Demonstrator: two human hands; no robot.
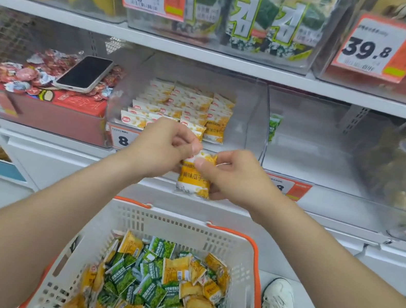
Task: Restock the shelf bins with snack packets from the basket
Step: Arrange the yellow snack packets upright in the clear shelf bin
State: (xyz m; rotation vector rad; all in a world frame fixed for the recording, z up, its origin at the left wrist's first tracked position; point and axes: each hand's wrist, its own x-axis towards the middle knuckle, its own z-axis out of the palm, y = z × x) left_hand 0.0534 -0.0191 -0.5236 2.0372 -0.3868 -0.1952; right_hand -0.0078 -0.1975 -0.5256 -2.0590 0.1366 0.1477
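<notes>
Left hand (167, 147), right hand (235, 178), packet (193, 180) between

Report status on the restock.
Left hand, right hand both pinch one yellow packet, short of the yellow bin. Basket mixed yellow and green. Nothing blocking.

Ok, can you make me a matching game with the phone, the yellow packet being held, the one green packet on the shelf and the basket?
Things:
1 phone
2 held yellow packet
3 lone green packet
4 basket

Places:
A in the nearly bare bin
B lowest in view
C on red sweets
D between left hand and right hand

Pairs: 1-C, 2-D, 3-A, 4-B
</notes>
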